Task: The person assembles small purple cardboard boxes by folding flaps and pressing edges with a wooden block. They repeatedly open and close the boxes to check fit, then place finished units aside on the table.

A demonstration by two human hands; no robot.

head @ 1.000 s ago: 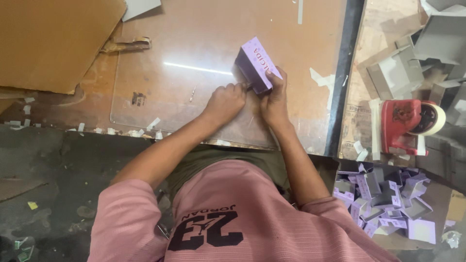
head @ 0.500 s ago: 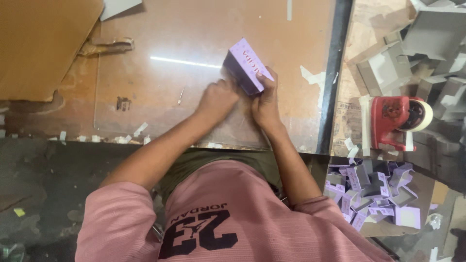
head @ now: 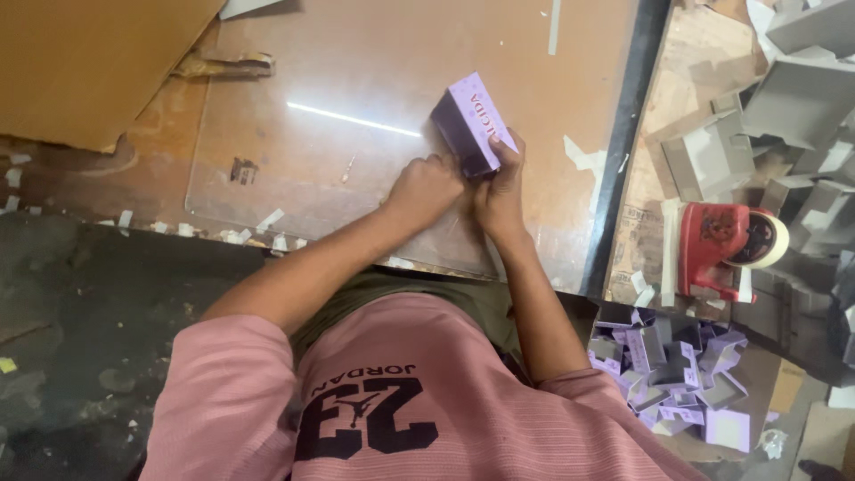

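Gripping a small purple box point(head: 472, 125), tilted, both hands touch its lower end.

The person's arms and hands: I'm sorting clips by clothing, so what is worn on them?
Both arms are bare from just above the elbow down to the left hand and right hand. Short pink sleeves with fine ribbing cover the upper arms, part of a pink shirt with dark print on the front. No gloves, watch, rings or bands are visible.
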